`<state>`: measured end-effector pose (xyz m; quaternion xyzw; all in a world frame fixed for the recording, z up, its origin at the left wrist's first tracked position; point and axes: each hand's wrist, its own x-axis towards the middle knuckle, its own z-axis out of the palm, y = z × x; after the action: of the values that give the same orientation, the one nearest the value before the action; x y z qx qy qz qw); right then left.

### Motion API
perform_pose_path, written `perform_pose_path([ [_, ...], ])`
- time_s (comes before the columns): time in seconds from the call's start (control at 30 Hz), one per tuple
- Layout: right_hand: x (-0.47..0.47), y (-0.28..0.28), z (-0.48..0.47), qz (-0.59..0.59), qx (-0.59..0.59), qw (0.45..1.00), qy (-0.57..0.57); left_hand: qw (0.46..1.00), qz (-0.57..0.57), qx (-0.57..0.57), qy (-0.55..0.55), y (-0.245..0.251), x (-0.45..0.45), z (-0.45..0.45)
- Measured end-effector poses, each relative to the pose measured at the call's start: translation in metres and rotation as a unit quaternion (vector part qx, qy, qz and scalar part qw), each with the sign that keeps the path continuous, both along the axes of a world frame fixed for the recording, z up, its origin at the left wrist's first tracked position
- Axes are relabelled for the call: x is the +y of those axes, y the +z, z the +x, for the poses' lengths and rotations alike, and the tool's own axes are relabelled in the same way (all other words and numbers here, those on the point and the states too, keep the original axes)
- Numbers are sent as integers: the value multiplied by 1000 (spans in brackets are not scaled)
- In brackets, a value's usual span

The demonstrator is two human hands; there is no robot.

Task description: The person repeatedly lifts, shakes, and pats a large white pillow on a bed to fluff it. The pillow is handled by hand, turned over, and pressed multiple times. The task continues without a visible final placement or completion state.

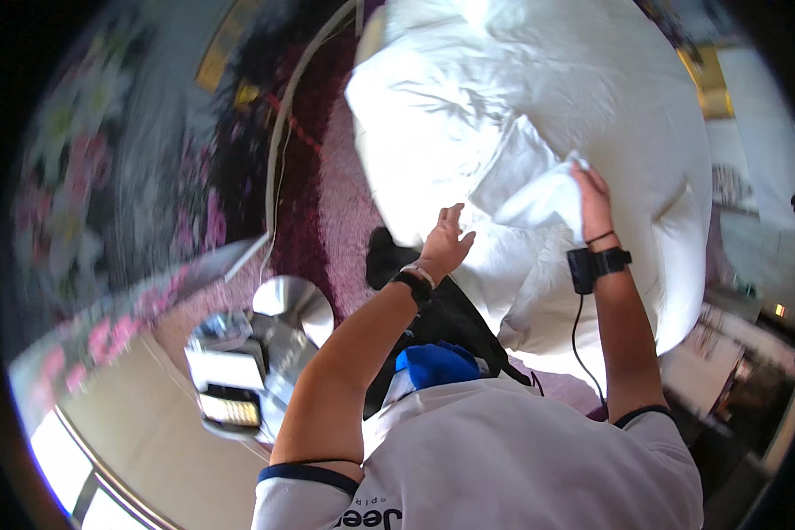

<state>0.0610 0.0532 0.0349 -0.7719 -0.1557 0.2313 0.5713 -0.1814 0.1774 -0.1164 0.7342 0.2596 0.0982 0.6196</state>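
White bedding (pixel 609 86) spreads before me over a bed, its front part puffed and wrinkled. On it lies a loose white cloth (pixel 513 159), one end lifted and folded over. My right hand (pixel 593 195) pinches that lifted end at its right side. Over the bed's left edge, my left hand (pixel 445 238) has its fingers apart and nothing in them. It is close to the cloth's near left corner; whether it touches the bedding I cannot tell. A black wrist device (pixel 596 265) with a cable sits on my right wrist.
At my left, a bedside table (pixel 281 381) bears a telephone (pixel 232 407) and a shiny metal cylinder (pixel 298 305). Pink and dark red carpet (pixel 348 172) runs along the bed. A flowered wall (pixel 93 172) stands beyond it. Something blue (pixel 437 366) shows at my waist.
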Motion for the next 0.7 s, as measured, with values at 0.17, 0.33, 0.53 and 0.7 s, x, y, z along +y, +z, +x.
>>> perform_pose_path([
  [0.17,-35,60,-8,92,19,995,-38,998,-13,-21,57,33,-54,-47],
  [0.33,-70,110,-26,154,74,985,18,991,37,-49,116,60,-104,-79],
  [0.53,-90,125,-71,134,92,986,31,993,-24,-26,113,71,-133,-99],
  [0.7,-123,139,-93,161,62,984,31,993,8,-49,111,85,-154,-92],
])
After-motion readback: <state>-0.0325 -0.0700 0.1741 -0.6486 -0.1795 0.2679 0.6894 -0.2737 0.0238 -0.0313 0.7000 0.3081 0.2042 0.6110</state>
